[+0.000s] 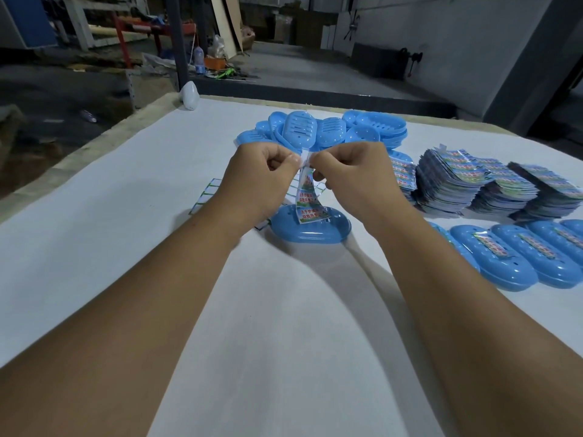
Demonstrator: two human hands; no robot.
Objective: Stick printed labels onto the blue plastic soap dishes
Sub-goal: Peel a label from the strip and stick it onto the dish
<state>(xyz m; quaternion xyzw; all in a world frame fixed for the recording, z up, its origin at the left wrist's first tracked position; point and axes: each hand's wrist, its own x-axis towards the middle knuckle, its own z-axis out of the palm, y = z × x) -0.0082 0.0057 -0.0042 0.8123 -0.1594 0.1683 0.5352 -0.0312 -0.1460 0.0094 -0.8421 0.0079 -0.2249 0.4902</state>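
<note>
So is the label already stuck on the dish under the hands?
No. Both hands' fingers pinch the label above the dish.

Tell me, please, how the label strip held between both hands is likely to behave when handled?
Probably floppy: the label strip hangs limp and curling from the left hand and right hand. Likely very light, since fingertip pinches carry it. Its glossy face may be slippery.

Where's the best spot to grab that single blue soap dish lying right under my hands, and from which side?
Probably the soap dish across its narrow width, from above, fingers on the near and far long rims. It lies with its long axis left to right, and the hanging label strip covers its middle, so grip toward the bare right end.
</note>
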